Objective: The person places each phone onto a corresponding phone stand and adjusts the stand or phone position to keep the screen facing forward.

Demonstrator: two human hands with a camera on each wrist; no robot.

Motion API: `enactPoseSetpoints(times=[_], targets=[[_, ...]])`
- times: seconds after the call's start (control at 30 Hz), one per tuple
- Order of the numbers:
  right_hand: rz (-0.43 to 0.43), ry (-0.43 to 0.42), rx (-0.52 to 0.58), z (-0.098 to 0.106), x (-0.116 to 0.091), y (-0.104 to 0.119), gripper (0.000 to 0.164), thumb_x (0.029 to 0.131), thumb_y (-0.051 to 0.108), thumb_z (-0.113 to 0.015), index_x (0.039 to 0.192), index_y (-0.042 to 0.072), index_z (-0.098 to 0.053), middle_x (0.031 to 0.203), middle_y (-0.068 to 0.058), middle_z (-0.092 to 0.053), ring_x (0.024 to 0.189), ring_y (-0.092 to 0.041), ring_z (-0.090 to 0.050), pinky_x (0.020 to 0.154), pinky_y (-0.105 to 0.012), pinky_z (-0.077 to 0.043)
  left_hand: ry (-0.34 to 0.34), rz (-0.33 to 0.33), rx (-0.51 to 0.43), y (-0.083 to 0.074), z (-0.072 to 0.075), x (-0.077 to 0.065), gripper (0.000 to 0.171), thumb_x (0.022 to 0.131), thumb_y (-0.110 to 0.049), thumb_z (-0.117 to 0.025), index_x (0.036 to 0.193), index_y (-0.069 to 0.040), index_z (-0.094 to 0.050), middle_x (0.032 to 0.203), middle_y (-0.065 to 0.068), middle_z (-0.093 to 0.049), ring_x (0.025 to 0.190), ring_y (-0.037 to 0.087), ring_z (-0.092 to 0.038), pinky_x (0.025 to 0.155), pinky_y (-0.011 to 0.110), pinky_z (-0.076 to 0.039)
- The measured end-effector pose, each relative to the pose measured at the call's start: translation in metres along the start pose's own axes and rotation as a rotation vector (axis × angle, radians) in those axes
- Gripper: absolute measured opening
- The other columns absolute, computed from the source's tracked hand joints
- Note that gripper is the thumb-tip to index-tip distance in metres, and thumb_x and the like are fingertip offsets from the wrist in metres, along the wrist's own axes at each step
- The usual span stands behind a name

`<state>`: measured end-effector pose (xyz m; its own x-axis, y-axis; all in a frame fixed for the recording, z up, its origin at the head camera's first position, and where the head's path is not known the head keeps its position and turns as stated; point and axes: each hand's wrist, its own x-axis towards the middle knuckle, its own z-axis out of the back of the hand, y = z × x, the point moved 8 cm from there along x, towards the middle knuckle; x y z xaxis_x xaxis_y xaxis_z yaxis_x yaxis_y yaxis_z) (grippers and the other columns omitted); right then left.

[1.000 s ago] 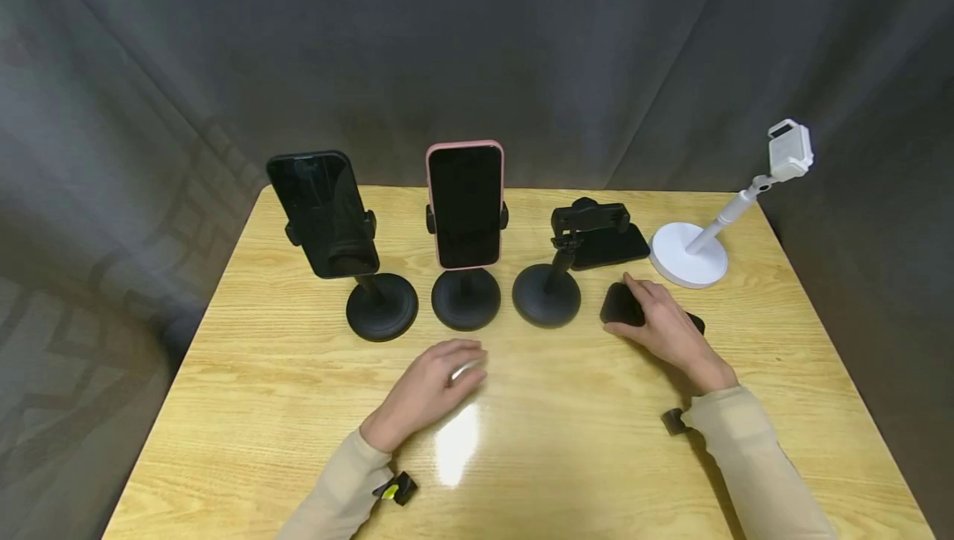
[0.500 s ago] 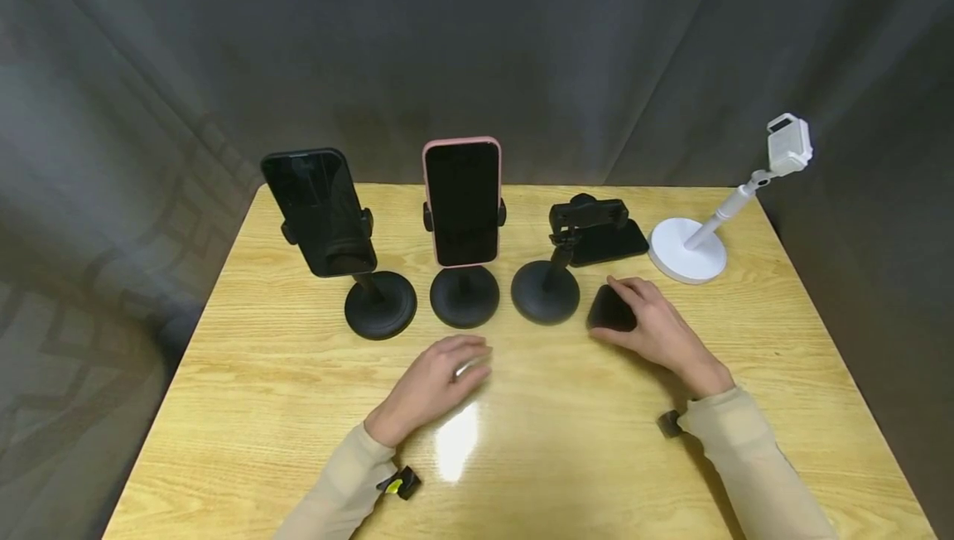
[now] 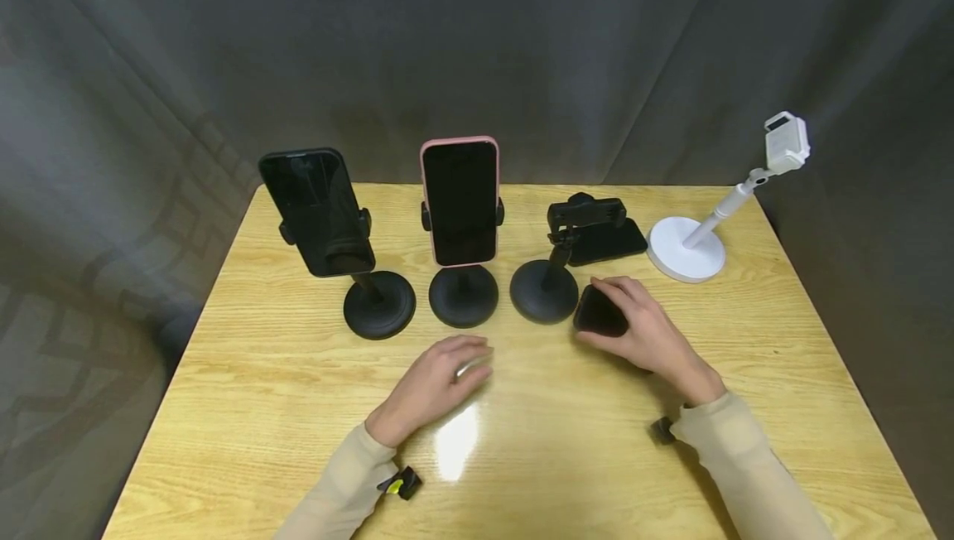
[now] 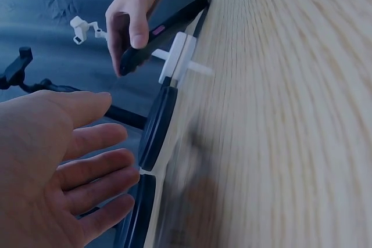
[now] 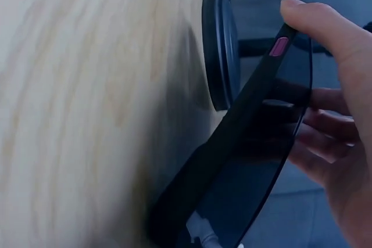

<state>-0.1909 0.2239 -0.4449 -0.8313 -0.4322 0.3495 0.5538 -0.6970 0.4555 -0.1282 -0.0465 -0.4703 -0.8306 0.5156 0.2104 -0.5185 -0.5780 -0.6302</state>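
Observation:
My right hand point(image 3: 654, 337) grips a black phone point(image 3: 600, 312) by its edges, thumb on one side and fingers on the other. In the right wrist view the phone point(image 5: 232, 143) is tilted, its held end raised off the table and its other end low near the wood. A small pink button point(image 5: 279, 46) shows on its side. Just left of this phone stands a black phone stand point(image 3: 544, 291) with an unfilled clamp point(image 3: 586, 213). My left hand point(image 3: 428, 383), fingers relaxed and holding nothing, is over the table in front of the stands.
Two black stands carry a black phone point(image 3: 320, 213) and a pink-cased phone point(image 3: 460, 202). Another black phone point(image 3: 609, 242) lies flat behind the unfilled stand. At the right stands a white stand point(image 3: 687, 250). A dark curtain point(image 3: 477, 60) hangs behind the wooden table point(image 3: 298, 441).
My right hand has moved left with the phone, whose held end has come up, bringing it close to the unfilled stand's base. My left hand has barely moved.

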Motion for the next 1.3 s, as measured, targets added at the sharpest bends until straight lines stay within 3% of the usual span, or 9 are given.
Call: enactPoseSetpoints(times=[0.33, 0.47, 0.57, 0.83, 1.1, 1.3], targets=[[0.012, -0.054, 0.095, -0.002, 0.005, 0.022, 0.092, 0.064, 0.027, -0.099, 0.143, 0.003, -0.058, 0.136, -0.014, -0.058, 0.123, -0.033, -0.057, 0.101, -0.056, -0.051, 0.017, 0.009, -0.022, -0.004, -0.004, 0.001, 0.032, 0.102, -0.026, -0.066, 0.127, -0.006, -0.072, 0.136, 0.014, -0.067, 0.128, 0.027, -0.062, 0.111, 0.043, -0.049], [0.043, -0.084, 0.138, 0.0, 0.011, 0.035, 0.095, 0.061, 0.022, -0.1, 0.143, 0.001, -0.057, 0.137, -0.012, -0.059, 0.126, -0.03, -0.057, 0.114, -0.032, -0.043, 0.022, 0.017, -0.027, -0.005, -0.007, 0.002, 0.033, 0.102, -0.027, -0.067, 0.127, -0.007, -0.072, 0.137, 0.014, -0.067, 0.128, 0.028, -0.062, 0.112, 0.042, -0.048], [0.075, -0.106, 0.168, 0.001, 0.015, 0.042, 0.095, 0.061, 0.018, -0.099, 0.143, -0.001, -0.056, 0.137, -0.013, -0.06, 0.125, -0.031, -0.058, 0.116, -0.018, -0.034, 0.029, 0.014, -0.029, -0.006, -0.009, 0.003, 0.033, 0.102, -0.027, -0.066, 0.128, -0.007, -0.072, 0.137, 0.013, -0.066, 0.129, 0.027, -0.062, 0.113, 0.042, -0.047], [0.062, -0.107, 0.195, -0.004, 0.015, 0.047, 0.092, 0.067, 0.024, -0.096, 0.146, 0.0, -0.053, 0.139, -0.011, -0.058, 0.127, -0.03, -0.056, 0.115, -0.034, -0.043, 0.04, -0.008, -0.023, -0.013, -0.014, 0.006, 0.035, 0.102, -0.029, -0.066, 0.13, -0.007, -0.07, 0.138, 0.013, -0.066, 0.13, 0.026, -0.061, 0.114, 0.04, -0.046], [0.122, -0.195, 0.26, -0.001, 0.015, 0.057, 0.092, 0.071, 0.023, -0.092, 0.148, -0.002, -0.05, 0.137, -0.019, -0.056, 0.121, -0.034, -0.058, 0.113, -0.015, -0.037, 0.014, -0.045, -0.022, -0.021, -0.016, 0.007, 0.039, 0.101, -0.027, -0.067, 0.132, -0.004, -0.068, 0.137, 0.015, -0.066, 0.128, 0.027, -0.062, 0.112, 0.04, -0.048], [0.102, -0.248, 0.405, 0.001, 0.016, 0.061, 0.091, 0.062, 0.001, -0.093, 0.142, -0.007, -0.052, 0.132, -0.023, -0.055, 0.119, -0.031, -0.059, 0.11, -0.023, -0.047, -0.064, -0.091, -0.002, -0.025, -0.012, 0.011, 0.045, 0.1, -0.026, -0.07, 0.137, -0.001, -0.063, 0.139, 0.017, -0.064, 0.131, 0.028, -0.061, 0.113, 0.039, -0.047]])
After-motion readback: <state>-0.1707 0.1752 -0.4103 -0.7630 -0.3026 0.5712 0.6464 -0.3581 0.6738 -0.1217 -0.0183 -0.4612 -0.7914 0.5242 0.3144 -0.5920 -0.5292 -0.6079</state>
